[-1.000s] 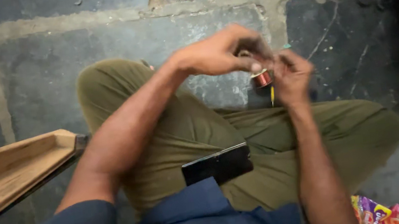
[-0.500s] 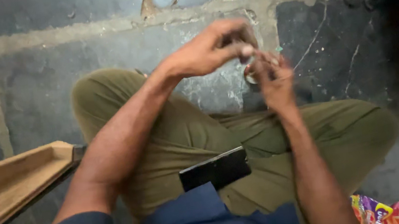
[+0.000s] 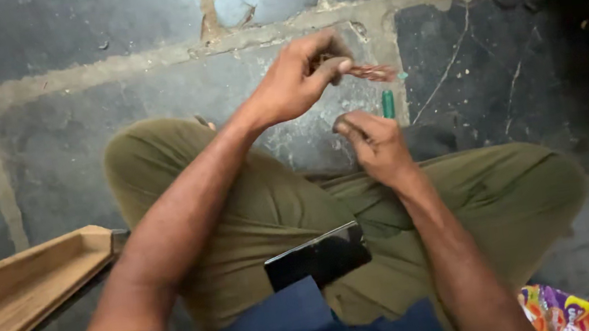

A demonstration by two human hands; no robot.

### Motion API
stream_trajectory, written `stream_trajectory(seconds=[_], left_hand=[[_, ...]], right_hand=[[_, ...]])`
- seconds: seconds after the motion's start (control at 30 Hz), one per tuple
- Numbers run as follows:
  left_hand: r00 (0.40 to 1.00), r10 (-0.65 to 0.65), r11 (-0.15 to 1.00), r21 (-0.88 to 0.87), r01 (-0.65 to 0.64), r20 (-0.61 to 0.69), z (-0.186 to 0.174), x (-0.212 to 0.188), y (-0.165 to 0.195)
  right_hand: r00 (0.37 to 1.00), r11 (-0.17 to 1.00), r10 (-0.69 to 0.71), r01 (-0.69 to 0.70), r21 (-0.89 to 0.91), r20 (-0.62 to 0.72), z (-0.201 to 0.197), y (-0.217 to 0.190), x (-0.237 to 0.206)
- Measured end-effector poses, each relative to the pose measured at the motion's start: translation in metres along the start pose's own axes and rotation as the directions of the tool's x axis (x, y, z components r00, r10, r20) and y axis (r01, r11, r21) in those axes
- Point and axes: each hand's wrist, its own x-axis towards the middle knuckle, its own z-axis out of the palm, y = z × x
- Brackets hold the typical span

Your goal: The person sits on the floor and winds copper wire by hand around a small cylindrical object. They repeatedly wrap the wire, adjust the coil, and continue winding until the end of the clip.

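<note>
Dark stone floor with pale mortar seams, the person sitting cross-legged on it in olive trousers. A wooden moulding lies at their left, a black phone on the lap, a bright wrapper by the right knee. Left hand raised, fingers pinched on a reddish coiled wire piece. Right hand just below, fingers curled around a small green tool.
</note>
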Motion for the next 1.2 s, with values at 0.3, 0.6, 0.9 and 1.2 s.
stream_trajectory(seconds=[0.3,0.6,0.9,1.2], left_hand=[[0.937,0.121,0.969,-0.242,-0.04,0.329,0.006,-0.001,-0.005],[0.916,0.215,0.926,0.226,-0.301,0.338,0.009,-0.003,-0.018],[0.997,0.044,0.989,0.146,-0.033,-0.067,0.013,0.005,-0.036],[0.968,0.093,0.888,-0.46,0.026,0.235,0.004,0.004,-0.025]], right_hand=[[0.946,0.943,0.318,-0.309,0.127,-0.058,-0.027,0.008,0.004],[0.994,0.952,-0.038,0.004,-0.307,-0.104,-0.041,0.007,0.006],[0.991,0.956,-0.137,0.129,-0.263,-0.012,-0.003,-0.004,0.0],[0.983,0.995,0.1,-0.097,0.032,-0.152,0.002,0.011,0.002]])
